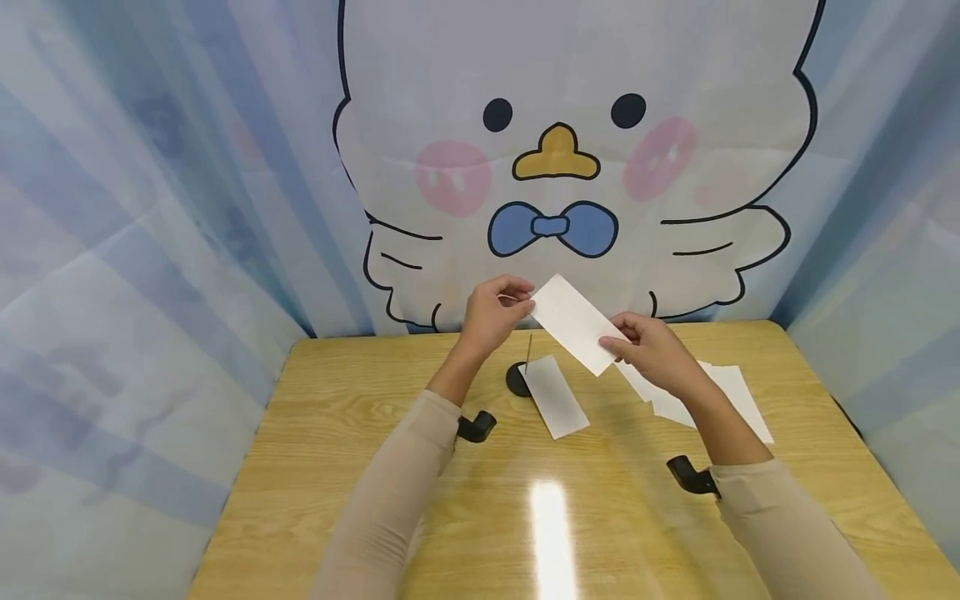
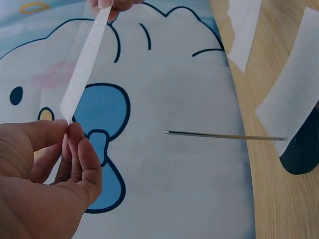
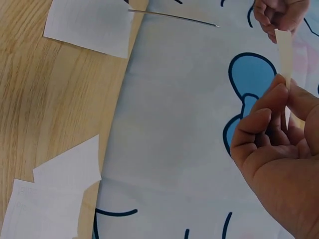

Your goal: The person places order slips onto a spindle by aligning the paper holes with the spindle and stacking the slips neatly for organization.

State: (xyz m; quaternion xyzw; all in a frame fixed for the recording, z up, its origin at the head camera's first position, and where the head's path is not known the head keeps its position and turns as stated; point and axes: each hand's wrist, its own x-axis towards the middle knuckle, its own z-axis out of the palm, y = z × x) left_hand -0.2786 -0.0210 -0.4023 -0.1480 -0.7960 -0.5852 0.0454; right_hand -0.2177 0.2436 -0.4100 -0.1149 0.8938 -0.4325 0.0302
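While my two hands are up above the table (image 1: 337, 417), the head view has them sharing one white paper slip (image 1: 573, 325): my left hand (image 1: 495, 315) pinches its left corner, and my right hand (image 1: 654, 348) grips the lower right end, thumb on top. The slip hangs in the air, slanting down from left to right. Beneath it, there's a black base (image 1: 516, 380) with a thin metal spike (image 1: 528, 352) standing up, and a second slip (image 1: 557, 400) leaning down from it to the tabletop. Over on the right, loose papers (image 1: 738, 396) lie spread out, partly behind my right hand and forearm. A printed curtain (image 1: 150, 250) with a cartoon figure and its blue bow tie (image 1: 550, 227) fills the background.

Across to the left wrist view: here's my left thumb and fingertips closed on the near end of the slip, which shows nearly edge-on, my right hand holding the far end up top. The spike is well apart from my fingers, and the second slip partly covers the base.

Right wrist view: my right thumb and bent forefinger clamp the slip, my left hand at its other end, and down in the corner the loose papers overlap.
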